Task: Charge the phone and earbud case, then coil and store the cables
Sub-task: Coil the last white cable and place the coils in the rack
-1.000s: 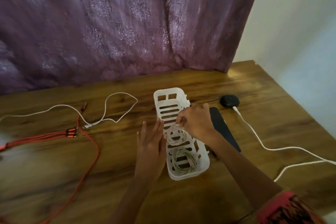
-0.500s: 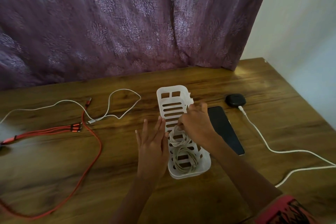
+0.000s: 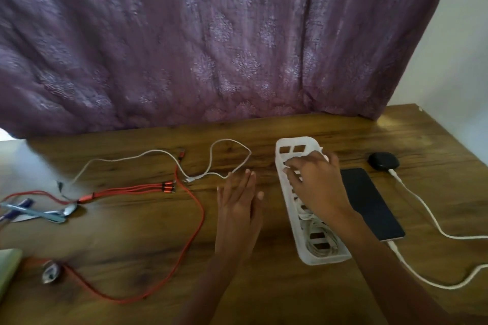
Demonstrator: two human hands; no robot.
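Two cables lie uncoiled on the left of the counter (image 3: 132, 258): the red multi-head cable (image 3: 126, 190) sprawls in a big loop, and the loose white cable (image 3: 192, 179) sits just behind it. Our left hand (image 3: 239, 208) is flat with fingers straight, holding nothing, just beside the white basket (image 3: 290, 145). A white coil (image 3: 320, 243) already sits in the basket's near end, so storing is underway. Our right hand (image 3: 317, 182) reaches into the basket's middle with fingers bent, but it's too blurry to tell if it grips anything. Further right, the phone (image 3: 369, 203) and earbud case (image 3: 383, 162) each have one of the white leads (image 3: 422, 211) plugged in. We reckon we're roughly halfway, with two loose cables plus those leads left.
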